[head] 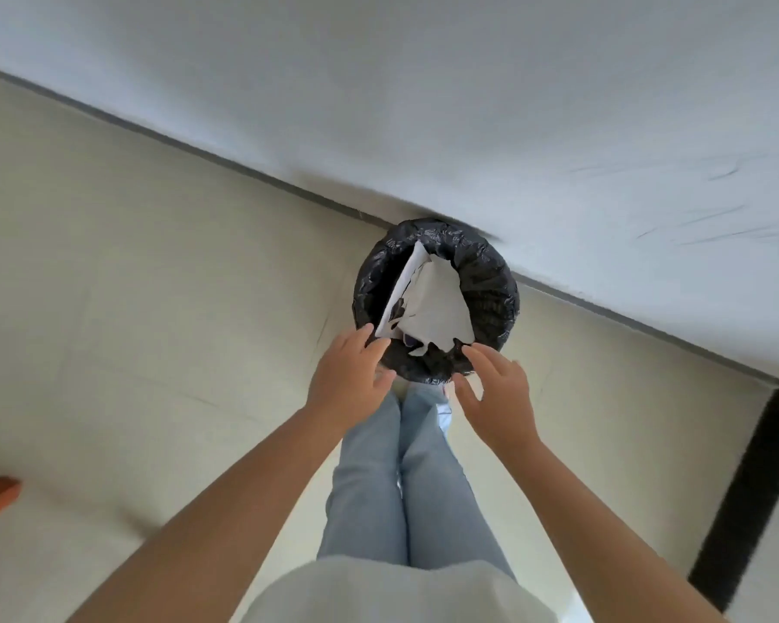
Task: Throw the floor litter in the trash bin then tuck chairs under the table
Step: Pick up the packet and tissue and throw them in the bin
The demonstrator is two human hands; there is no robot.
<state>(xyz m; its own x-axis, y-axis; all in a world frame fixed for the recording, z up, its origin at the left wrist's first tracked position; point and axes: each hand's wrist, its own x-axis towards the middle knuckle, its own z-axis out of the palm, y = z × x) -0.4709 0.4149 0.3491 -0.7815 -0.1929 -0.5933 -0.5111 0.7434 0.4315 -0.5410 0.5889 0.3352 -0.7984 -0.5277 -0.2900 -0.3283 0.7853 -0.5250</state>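
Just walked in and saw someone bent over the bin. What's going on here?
A person stands over the trash bin, which is lined with a black bag and set against the wall. White paper lies inside it. The left hand and right hand hover open at the near rim, holding nothing. No chairs or table show in this view.
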